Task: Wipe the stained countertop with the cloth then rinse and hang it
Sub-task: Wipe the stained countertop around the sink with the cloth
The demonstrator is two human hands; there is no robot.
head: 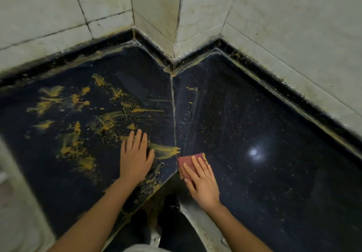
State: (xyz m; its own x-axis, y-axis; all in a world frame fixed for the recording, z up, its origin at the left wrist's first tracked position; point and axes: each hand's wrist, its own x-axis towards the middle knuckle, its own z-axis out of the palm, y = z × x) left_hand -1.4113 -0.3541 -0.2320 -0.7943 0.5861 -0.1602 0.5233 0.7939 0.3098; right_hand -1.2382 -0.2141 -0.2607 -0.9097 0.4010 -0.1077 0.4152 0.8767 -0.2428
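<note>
Countertop (264, 124) wiping stage; yellow stains (74, 144) uncleared.
Right hand (203, 185) presses cloth (187, 163) flat-fingered at front corner; left hand (135, 159) rests flat; next, sweep left.

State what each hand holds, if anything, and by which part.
Nothing is gripped. The right hand presses flat on the near part of the cloth; the left hand rests flat on the countertop.

The right hand (203, 183) presses a folded maroon cloth (189, 163) onto the dark speckled stone countertop (264, 114). The left hand (135, 157) lies flat among yellow stains (74, 146).
</note>
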